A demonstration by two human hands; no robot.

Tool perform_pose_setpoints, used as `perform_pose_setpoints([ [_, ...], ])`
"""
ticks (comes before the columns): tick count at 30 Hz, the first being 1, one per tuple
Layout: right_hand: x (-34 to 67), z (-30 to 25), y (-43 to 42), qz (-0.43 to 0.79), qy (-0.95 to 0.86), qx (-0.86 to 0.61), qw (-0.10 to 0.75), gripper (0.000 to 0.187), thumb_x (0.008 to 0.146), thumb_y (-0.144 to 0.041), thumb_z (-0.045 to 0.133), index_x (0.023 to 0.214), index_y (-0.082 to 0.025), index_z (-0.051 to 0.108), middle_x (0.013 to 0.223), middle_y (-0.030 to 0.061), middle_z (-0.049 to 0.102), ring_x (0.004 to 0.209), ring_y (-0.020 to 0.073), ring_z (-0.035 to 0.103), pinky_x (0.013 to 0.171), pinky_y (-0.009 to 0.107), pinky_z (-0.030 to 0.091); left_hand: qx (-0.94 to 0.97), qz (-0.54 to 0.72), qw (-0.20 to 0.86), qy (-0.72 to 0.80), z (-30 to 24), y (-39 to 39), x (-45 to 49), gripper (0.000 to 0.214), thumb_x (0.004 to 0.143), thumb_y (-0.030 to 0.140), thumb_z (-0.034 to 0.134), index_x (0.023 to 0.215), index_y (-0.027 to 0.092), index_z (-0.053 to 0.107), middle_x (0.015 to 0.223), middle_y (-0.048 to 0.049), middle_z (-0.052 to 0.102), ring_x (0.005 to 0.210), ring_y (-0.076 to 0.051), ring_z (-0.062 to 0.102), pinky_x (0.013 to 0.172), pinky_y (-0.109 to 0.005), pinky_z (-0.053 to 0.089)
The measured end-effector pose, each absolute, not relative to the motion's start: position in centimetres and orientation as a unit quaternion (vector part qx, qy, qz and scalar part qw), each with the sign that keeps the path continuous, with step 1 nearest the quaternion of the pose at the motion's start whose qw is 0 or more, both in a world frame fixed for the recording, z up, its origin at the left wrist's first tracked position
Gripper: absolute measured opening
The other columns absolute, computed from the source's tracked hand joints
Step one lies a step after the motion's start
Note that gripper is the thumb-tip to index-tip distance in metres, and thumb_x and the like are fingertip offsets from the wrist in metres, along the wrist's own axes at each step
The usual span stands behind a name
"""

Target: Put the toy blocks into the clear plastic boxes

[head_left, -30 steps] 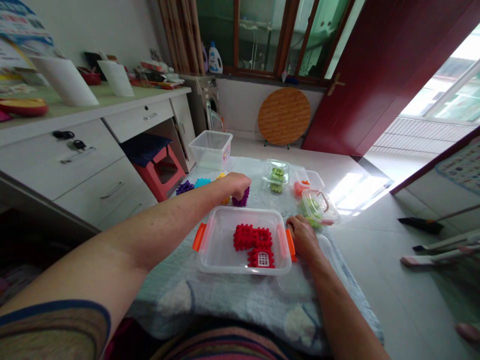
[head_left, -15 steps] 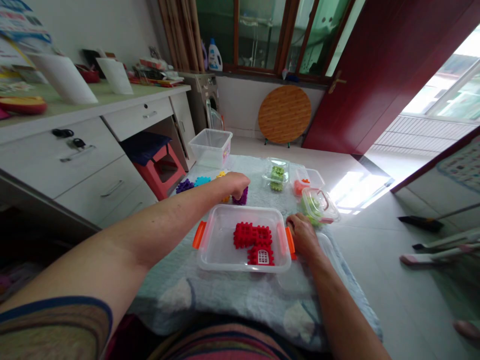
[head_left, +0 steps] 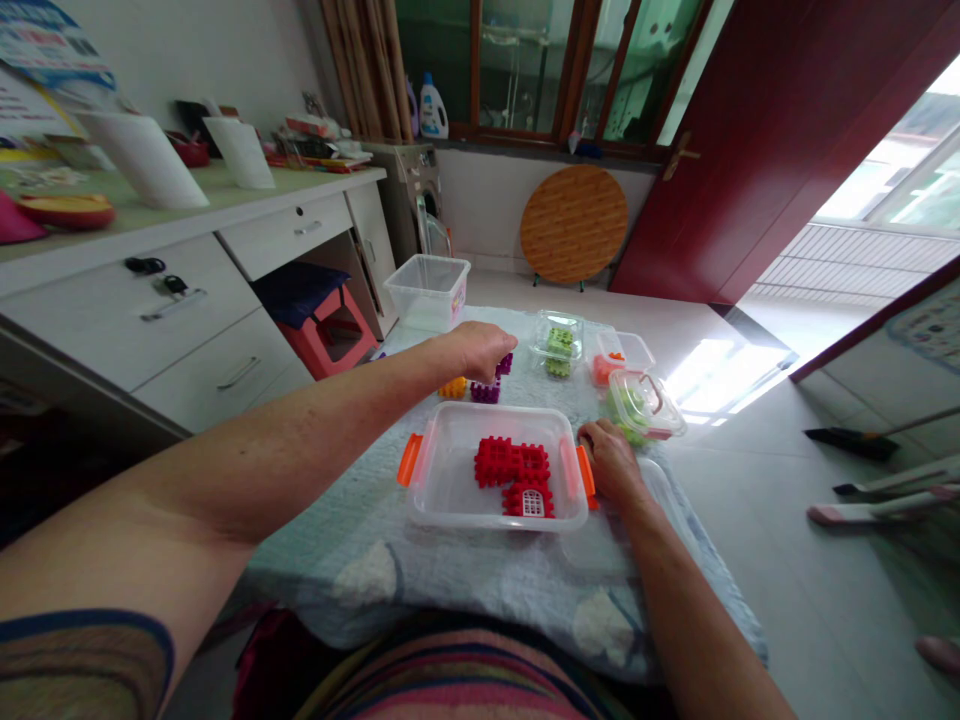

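A clear plastic box with orange clips sits on a pale blue cloth in front of me, holding red interlocking blocks. My right hand rests closed against the box's right orange clip. My left hand hovers beyond the box, fingers curled around a purple block. Another purple block and a yellow block lie on the cloth just under that hand.
Farther back stand an empty clear tub, a small box of green blocks, one with orange blocks and a lidded one with green pieces. A white desk and red stool are at left.
My left hand has lifted up and to the right from the pile of blocks, carrying a purple block. The right hand stays at the box clip. The view shifted slightly.
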State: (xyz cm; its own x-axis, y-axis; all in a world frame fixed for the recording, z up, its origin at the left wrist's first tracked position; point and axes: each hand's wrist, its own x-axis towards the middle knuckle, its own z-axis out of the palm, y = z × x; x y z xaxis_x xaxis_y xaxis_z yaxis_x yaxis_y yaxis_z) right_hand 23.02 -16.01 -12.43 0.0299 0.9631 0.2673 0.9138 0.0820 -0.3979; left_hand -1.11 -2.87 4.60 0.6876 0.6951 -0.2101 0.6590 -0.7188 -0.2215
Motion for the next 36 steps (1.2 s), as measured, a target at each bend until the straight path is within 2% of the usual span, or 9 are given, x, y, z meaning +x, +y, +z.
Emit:
perform_pose_setpoints([
  [7, 23.0, -12.4, -16.1, 0.049, -0.693, -0.675, 0.249, 0.023, 0.090, -0.017, 0.045, 0.078, -0.020, 0.064, 0.082, 0.0063, 0.060, 0.080, 0.0198, 0.054, 0.076, 0.030, 0.041, -0.888, 0.221, 0.029, -0.403, 0.7, -1.2, 0.2, 0.050, 0.062, 0.023, 0.078, 0.112, 0.023, 0.074, 0.114, -0.0097, 0.076, 0.099, -0.028, 0.070, 0.072, -0.027, 0.051],
  [14, 23.2, -12.5, -16.1, 0.062, -0.696, -0.672, 0.246, 0.023, 0.091, -0.018, 0.044, 0.076, -0.021, 0.062, 0.082, 0.0061, 0.059, 0.081, 0.0198, 0.054, 0.076, 0.030, 0.041, -0.883, 0.228, 0.030, -0.408, -0.3, -0.6, 0.3, 0.050, 0.060, 0.022, 0.077, 0.111, 0.024, 0.076, 0.114, -0.0100, 0.077, 0.100, -0.029, 0.070, 0.074, -0.028, 0.052],
  [19, 23.2, -12.6, -16.1, 0.059, -0.695, -0.675, 0.240, 0.023, 0.091, -0.018, 0.044, 0.079, -0.019, 0.063, 0.082, 0.0057, 0.058, 0.082, 0.0197, 0.054, 0.077, 0.030, 0.040, -0.887, 0.222, 0.027, -0.404, 0.2, -0.9, 0.4, 0.046, 0.062, 0.022, 0.076, 0.108, 0.019, 0.075, 0.112, -0.0133, 0.076, 0.098, -0.031, 0.070, 0.070, -0.030, 0.052],
  [29, 23.2, -12.4, -16.0, 0.055, -0.699, -0.672, 0.238, 0.025, 0.091, -0.019, 0.043, 0.079, -0.019, 0.065, 0.082, 0.0072, 0.060, 0.081, 0.0203, 0.055, 0.077, 0.031, 0.041, -0.923, 0.084, 0.021, -0.375, 6.0, -4.9, -1.8, 0.042, 0.071, 0.026, 0.075, 0.112, 0.020, 0.067, 0.111, -0.0081, 0.073, 0.103, -0.027, 0.065, 0.082, -0.030, 0.047],
  [32, 23.3, -12.4, -16.0, 0.054, -0.698, -0.674, 0.238, 0.024, 0.090, -0.020, 0.045, 0.078, -0.019, 0.066, 0.081, 0.0066, 0.059, 0.080, 0.0198, 0.054, 0.076, 0.030, 0.040, -0.937, 0.093, -0.024, -0.337, 6.1, -8.3, -3.2, 0.037, 0.072, 0.026, 0.073, 0.108, 0.021, 0.066, 0.107, -0.0064, 0.073, 0.099, -0.026, 0.066, 0.080, -0.031, 0.046],
  [36, 23.3, -12.5, -16.0, 0.053, -0.694, -0.678, 0.235, 0.025, 0.090, -0.021, 0.045, 0.078, -0.019, 0.066, 0.081, 0.0066, 0.059, 0.079, 0.0193, 0.053, 0.075, 0.030, 0.039, -0.950, 0.122, -0.044, -0.283, 4.8, -12.1, -4.8, 0.036, 0.071, 0.020, 0.070, 0.107, 0.019, 0.064, 0.108, -0.0097, 0.072, 0.100, -0.027, 0.066, 0.082, -0.033, 0.048],
])
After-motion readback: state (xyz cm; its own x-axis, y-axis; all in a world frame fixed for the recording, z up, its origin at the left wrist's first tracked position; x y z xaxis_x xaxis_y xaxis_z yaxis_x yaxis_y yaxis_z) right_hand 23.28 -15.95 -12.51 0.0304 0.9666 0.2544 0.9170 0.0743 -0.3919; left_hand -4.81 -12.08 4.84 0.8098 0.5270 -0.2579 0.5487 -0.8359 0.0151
